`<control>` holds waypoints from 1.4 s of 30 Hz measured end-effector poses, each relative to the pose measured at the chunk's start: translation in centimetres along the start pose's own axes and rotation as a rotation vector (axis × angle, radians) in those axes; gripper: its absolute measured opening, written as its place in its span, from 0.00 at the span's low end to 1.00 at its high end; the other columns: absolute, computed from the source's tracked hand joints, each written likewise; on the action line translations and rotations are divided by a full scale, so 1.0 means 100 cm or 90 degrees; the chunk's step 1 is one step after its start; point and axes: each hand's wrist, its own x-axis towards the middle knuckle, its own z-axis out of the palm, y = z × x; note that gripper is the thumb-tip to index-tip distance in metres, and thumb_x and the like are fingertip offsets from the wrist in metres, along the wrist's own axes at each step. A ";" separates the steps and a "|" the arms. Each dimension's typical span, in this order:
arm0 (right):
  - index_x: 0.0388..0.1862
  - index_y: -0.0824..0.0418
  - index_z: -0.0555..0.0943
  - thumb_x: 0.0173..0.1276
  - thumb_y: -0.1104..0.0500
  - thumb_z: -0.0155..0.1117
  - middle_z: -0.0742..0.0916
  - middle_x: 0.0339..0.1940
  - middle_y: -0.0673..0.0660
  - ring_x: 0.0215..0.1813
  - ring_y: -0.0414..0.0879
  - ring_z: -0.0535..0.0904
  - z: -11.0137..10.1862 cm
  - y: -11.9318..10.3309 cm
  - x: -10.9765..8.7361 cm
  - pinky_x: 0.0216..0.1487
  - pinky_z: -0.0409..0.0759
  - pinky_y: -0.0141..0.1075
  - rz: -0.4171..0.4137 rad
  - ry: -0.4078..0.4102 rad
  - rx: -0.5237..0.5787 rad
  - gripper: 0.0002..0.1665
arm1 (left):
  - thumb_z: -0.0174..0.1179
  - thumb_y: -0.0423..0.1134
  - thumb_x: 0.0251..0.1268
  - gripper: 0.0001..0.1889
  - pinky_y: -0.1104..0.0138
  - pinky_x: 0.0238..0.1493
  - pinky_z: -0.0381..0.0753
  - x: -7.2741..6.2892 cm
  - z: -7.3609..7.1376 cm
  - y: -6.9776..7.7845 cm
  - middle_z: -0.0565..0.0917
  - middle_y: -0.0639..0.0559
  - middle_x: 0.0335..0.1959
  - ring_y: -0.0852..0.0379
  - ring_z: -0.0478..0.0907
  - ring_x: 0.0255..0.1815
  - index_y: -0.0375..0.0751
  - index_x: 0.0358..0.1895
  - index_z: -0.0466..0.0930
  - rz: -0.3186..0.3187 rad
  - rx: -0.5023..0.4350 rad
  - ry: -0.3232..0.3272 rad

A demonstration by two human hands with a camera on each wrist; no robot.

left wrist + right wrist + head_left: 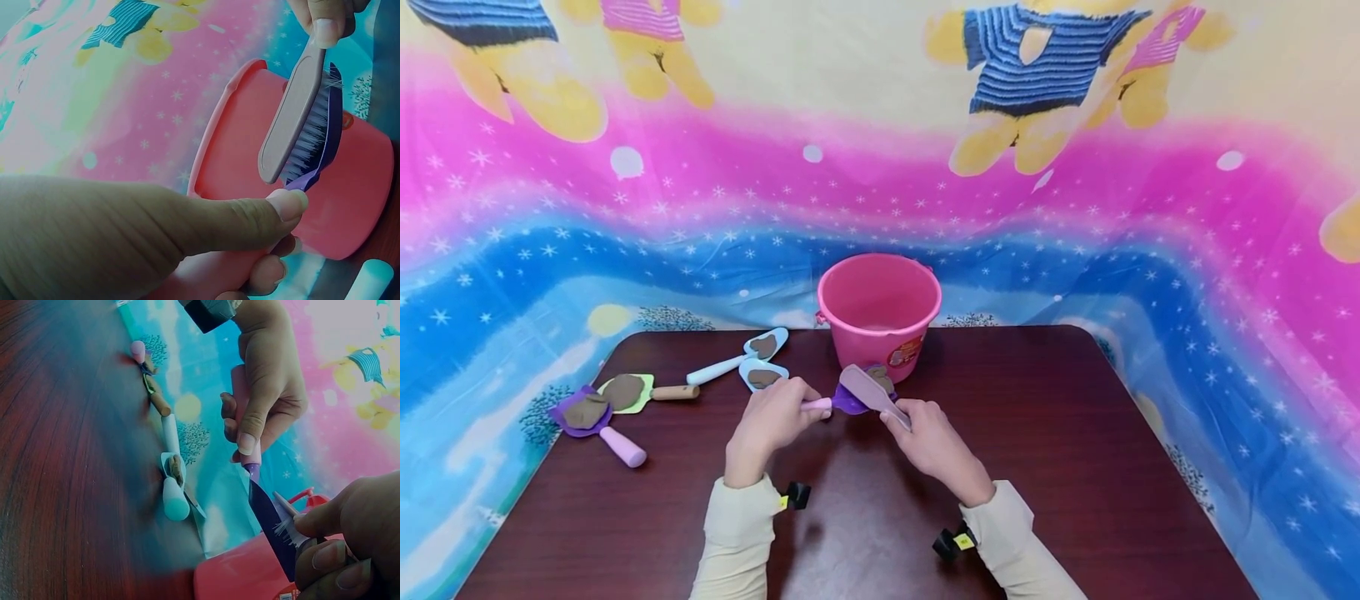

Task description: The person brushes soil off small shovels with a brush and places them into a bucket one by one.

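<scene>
My left hand (775, 421) grips the pink handle of a purple toy shovel (848, 403), held in front of a pink bucket (861, 343). A brown sandy lump (881, 377) lies on its blade. My right hand (938, 443) pinches the handle of a greyish-mauve brush (867, 388). In the left wrist view the brush's pale bristles (306, 140) face the purple blade (335, 115) and appear to touch it. The right wrist view has the left thumb along the pink handle (239, 390). The lump is hidden in both wrist views.
On the table's left lie another purple shovel (622, 447), a green shovel (673, 392) with a wooden handle and two light-blue shovels (718, 369) (746, 377), each carrying a brown lump. A patterned cloth (880, 192) hangs behind the dark table (1075, 433).
</scene>
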 end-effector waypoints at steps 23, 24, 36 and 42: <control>0.29 0.58 0.81 0.76 0.54 0.62 0.71 0.16 0.46 0.20 0.39 0.65 -0.005 0.000 -0.001 0.25 0.67 0.32 0.001 0.007 -0.016 0.15 | 0.71 0.49 0.62 0.09 0.63 0.31 0.74 -0.003 -0.005 -0.008 0.86 0.61 0.25 0.59 0.74 0.25 0.50 0.39 0.93 -0.008 -0.063 -0.002; 0.28 0.58 0.81 0.76 0.54 0.62 0.71 0.16 0.46 0.20 0.39 0.65 -0.006 0.000 -0.001 0.25 0.67 0.32 0.001 0.008 -0.017 0.15 | 0.71 0.49 0.63 0.09 0.63 0.31 0.74 -0.003 -0.005 -0.008 0.86 0.61 0.25 0.59 0.75 0.25 0.51 0.39 0.93 -0.008 -0.064 -0.002; 0.23 0.56 0.78 0.76 0.53 0.62 0.69 0.14 0.45 0.19 0.38 0.63 -0.010 -0.001 -0.001 0.23 0.64 0.32 0.001 0.002 -0.027 0.18 | 0.71 0.49 0.63 0.08 0.60 0.36 0.77 -0.004 -0.006 -0.009 0.88 0.64 0.28 0.63 0.77 0.27 0.53 0.40 0.94 0.004 -0.047 0.007; 0.21 0.53 0.76 0.76 0.53 0.62 0.69 0.13 0.46 0.18 0.39 0.63 -0.011 -0.001 -0.001 0.23 0.64 0.31 0.016 -0.014 -0.022 0.20 | 0.72 0.48 0.63 0.07 0.61 0.34 0.76 -0.005 -0.006 -0.011 0.87 0.64 0.26 0.63 0.76 0.25 0.53 0.40 0.93 0.001 -0.045 0.009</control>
